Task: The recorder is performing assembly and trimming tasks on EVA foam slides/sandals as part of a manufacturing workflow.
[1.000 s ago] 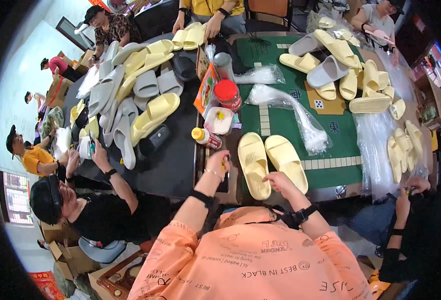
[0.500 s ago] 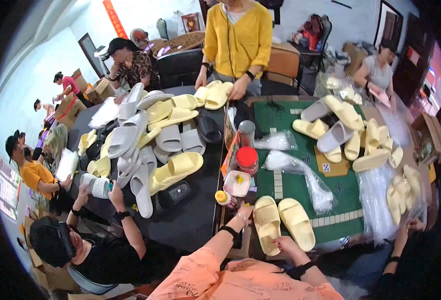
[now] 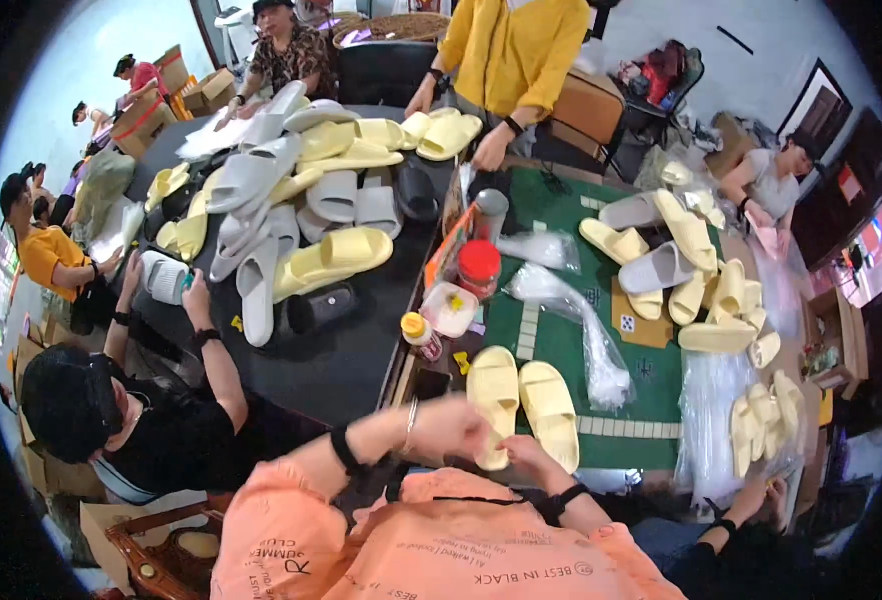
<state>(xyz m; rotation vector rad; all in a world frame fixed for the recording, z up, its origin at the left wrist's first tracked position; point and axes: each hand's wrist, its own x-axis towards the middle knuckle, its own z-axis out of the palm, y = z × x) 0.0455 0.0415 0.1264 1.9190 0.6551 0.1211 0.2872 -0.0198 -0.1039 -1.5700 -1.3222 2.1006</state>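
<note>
Two pale yellow slippers lie side by side in front of me, the left slipper [image 3: 493, 385] and the right slipper [image 3: 549, 405], toes pointing away. My left hand [image 3: 451, 425], blurred by motion, is at the left slipper's heel end, its fingers drawn together. Close against it is my right hand [image 3: 529, 456], thumb and fingers pinched. Whatever lies between the fingertips is too small to make out. Left of the slippers, on the table, sits a small yellow bow-shaped piece [image 3: 462, 362].
A yellow-capped bottle [image 3: 421, 337], a white tub [image 3: 449, 308] and a red-lidded jar [image 3: 478, 268] stand beyond my left hand. Slippers [image 3: 331, 255] pile up on the black table, more [image 3: 701, 270] on the green mat. Co-workers surround the tables; one [image 3: 161, 410] handles a grey slipper [image 3: 164, 277].
My left hand has come back from beside the bottle to meet my right hand at the left slipper's heel. My right hand has left the slipper it touched. The whole view has shifted.
</note>
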